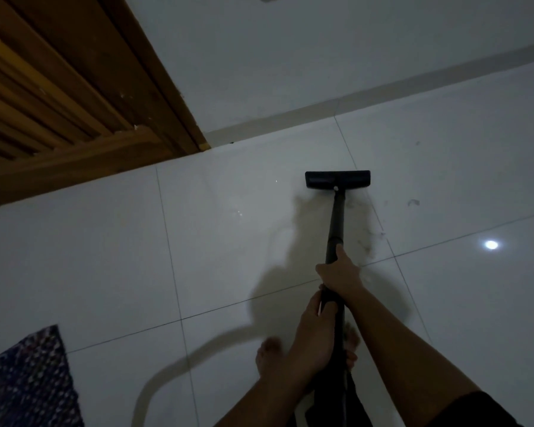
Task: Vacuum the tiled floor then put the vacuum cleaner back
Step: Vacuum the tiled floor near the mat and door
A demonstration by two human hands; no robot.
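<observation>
A black vacuum wand [336,223] runs from my hands forward to a flat black floor nozzle [337,179], which rests on the white tiled floor [222,241] near the wall. My right hand [339,272] grips the wand higher up, thumb pointing along the tube. Just behind it, my left hand [313,337] holds the lower handle end. Dark hair and dust smudges [373,238] lie on the tiles right of the wand. The vacuum's body is out of view.
A brown wooden slatted door [59,97] fills the upper left, its frame meeting the white wall and baseboard [321,109]. A dark patterned mat [28,383] lies at the lower left. My bare feet [269,355] stand below the hands. A light's reflection [491,244] glares at right.
</observation>
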